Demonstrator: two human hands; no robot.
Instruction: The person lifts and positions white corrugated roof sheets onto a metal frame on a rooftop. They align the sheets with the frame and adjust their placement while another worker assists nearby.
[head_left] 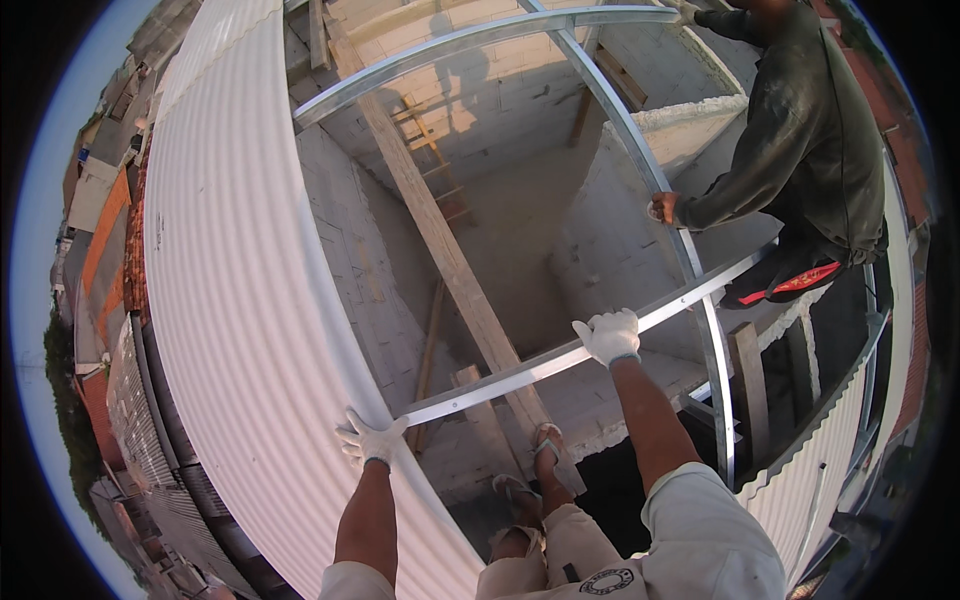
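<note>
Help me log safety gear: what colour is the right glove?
The right glove is white, clearest in head view.

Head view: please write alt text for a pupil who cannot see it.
A person's right grip, gloved in white, holds a long silvery metal bar above a room of pale block walls; the left grip, also gloved, lies spread on a white corrugated roof sheet. A co-worker in dark clothing holds a second silvery metal bar crossing the first.

The right fingers [608, 322] hide part of the metal beam [520, 376]; beyond them, rightward, the top edge crops the co-worker's blurred head [772, 18]. The corrugated roofing sheet [240, 300] beneath the left fingers [352, 437] overruns that edge.
</note>
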